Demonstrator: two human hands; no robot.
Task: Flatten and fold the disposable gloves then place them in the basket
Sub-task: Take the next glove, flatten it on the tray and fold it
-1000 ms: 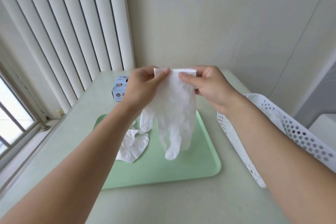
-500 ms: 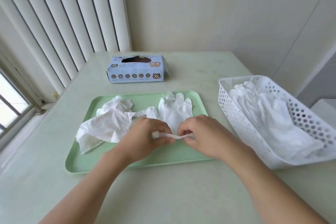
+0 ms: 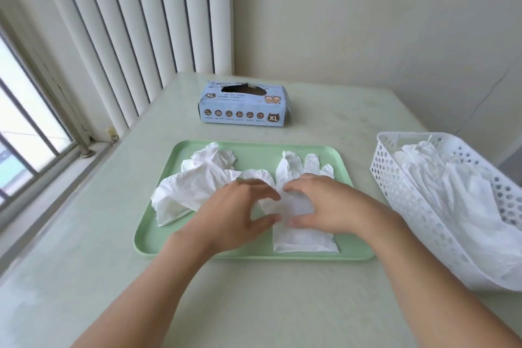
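Observation:
A white disposable glove lies flat on the green tray, fingers pointing away from me, cuff near the tray's front edge. My left hand and my right hand both rest on its palm area with fingers extended, pressing it down. Their fingertips nearly meet over the glove's middle. A crumpled white glove lies on the tray's left half, partly under my left hand. The white perforated basket stands to the right and holds several white gloves.
A blue glove box marked XL stands behind the tray, its top torn open. The pale green table meets a window and vertical blinds on the left and a wall behind. The basket reaches past the right frame edge.
The glove, held up in the air by its cuff a second ago, came down onto the tray. Both hands let go of the cuff and moved forward onto the glove's palm.

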